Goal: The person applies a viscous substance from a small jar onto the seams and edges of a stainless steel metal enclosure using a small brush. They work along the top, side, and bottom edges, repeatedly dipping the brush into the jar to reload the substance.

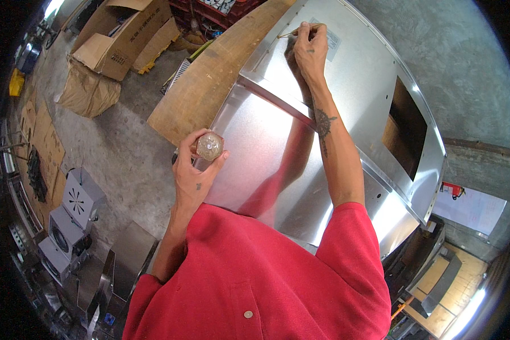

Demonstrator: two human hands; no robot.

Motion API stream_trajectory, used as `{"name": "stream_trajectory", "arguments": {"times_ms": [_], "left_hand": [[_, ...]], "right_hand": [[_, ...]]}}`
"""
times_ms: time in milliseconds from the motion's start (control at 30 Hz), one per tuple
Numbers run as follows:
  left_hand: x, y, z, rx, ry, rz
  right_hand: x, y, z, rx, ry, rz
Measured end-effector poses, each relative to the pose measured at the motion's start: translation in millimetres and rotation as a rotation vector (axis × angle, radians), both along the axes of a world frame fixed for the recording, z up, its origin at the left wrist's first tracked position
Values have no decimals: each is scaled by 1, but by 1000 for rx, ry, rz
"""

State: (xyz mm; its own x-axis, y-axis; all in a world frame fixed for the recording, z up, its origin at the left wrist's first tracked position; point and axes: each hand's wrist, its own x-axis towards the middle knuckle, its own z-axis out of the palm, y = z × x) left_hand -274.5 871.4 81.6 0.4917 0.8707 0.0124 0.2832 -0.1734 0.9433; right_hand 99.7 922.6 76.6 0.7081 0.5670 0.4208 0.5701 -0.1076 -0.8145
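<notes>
My left hand [195, 170] is wrapped round a small round container [210, 146], translucent and brownish, seen from above; what is inside is hard to make out. It hovers by the near-left edge of a big shiny sheet-metal housing [266, 147]. Reaching over the upper panel of the metal, my right hand [311, 48] pinches a thin tan stick [292, 34]. The stick's end points left, close to the panel's far-left edge; whether it touches the metal I cannot tell. Beside my right hand is a grey rectangular label [331, 45] on the panel.
The metal housing has a rectangular cutout [405, 130] on the right and lies against a wooden board [201, 79]. Cardboard boxes [122, 42] stand on the concrete floor at far left. Grey metal boxes [71, 226] and bent sheet pieces [133, 255] sit at lower left.
</notes>
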Motion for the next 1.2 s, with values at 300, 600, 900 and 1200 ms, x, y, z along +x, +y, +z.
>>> {"name": "stream_trajectory", "arguments": {"times_ms": [300, 600, 900, 1200], "left_hand": [[0, 0, -2, 21, 7, 5], [-2, -1, -6, 17, -24, -1], [-3, -1, -4, 1, 30, 8], [-3, 0, -2, 25, 23, -9]], "right_hand": [[1, 1, 0, -10, 5, -11], [1, 1, -1, 28, -6, 0], [1, 1, -1, 16, 9, 24], [-2, 1, 1, 33, 18, 1]]}}
